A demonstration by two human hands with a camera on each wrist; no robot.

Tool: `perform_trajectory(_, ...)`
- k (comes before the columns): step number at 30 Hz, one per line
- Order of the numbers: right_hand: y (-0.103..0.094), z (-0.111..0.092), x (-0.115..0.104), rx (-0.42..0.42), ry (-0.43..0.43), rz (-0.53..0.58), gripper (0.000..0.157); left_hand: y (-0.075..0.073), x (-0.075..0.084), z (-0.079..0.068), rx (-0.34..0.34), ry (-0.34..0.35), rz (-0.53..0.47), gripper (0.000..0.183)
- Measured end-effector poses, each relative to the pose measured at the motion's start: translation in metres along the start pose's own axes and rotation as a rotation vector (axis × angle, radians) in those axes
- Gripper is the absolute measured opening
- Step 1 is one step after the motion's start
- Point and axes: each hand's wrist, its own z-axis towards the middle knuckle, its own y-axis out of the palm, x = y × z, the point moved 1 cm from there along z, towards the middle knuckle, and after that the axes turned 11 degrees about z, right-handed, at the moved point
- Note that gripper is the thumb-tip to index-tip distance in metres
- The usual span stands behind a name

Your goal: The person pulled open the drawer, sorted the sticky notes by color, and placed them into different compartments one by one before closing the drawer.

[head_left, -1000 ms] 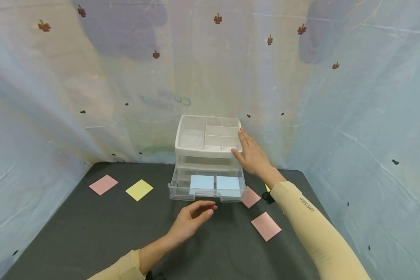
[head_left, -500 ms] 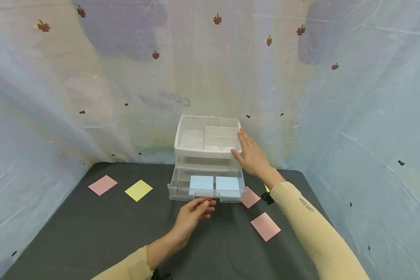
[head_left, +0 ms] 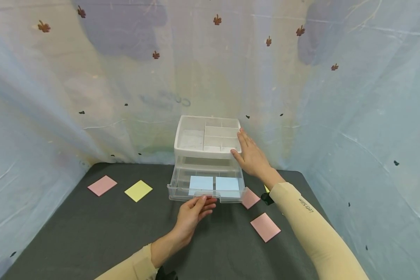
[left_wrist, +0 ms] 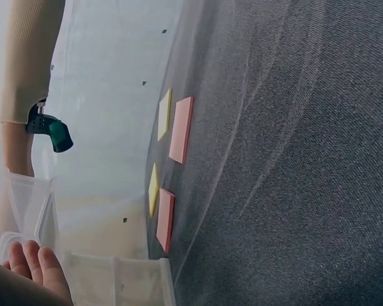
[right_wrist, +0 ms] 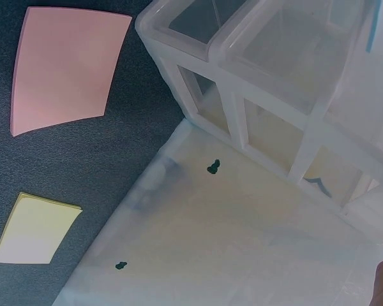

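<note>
The left hand keeps its fingers narrow at the lip of the drawer; I can't tell whether they pinch it. At two o'clock from it, the right hand rests against the box, fingers straight, thumb apart. The drawer stands pulled out with two blue pads in it: putting those in looks done, shutting it looks left. Yellow pads and pink pads lie outside, towards nine and between three and four.
</note>
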Motion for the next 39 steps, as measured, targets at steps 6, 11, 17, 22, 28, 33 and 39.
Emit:
perform_trajectory(6,0.0,0.0,0.0,0.008,-0.006,0.002,0.08,0.002,0.002,0.0,0.005,-0.003,-0.027,0.041)
perform_trajectory(11,0.0,0.0,0.0,0.004,-0.002,-0.006,0.08,0.002,0.003,0.0,0.008,-0.004,-0.039,0.041)
perform_trajectory(17,0.0,0.0,-0.001,-0.002,0.008,-0.002,0.079,0.003,0.003,0.002,0.013,0.0,-0.033,0.041)
perform_trajectory(22,-0.001,0.0,0.0,-0.006,0.016,0.002,0.079,0.003,0.004,0.004,0.019,0.004,-0.032,0.041)
perform_trajectory(28,-0.002,0.001,0.0,-0.009,0.015,0.002,0.079,0.004,0.003,0.009,0.03,0.009,-0.033,0.041)
perform_trajectory(33,-0.004,0.0,-0.001,-0.005,0.009,0.001,0.078,0.005,0.003,0.016,0.038,0.017,-0.062,0.04)
perform_trajectory(39,-0.004,0.001,-0.002,-0.017,0.017,-0.005,0.078,0.007,0.002,0.022,0.048,0.014,-0.068,0.04)
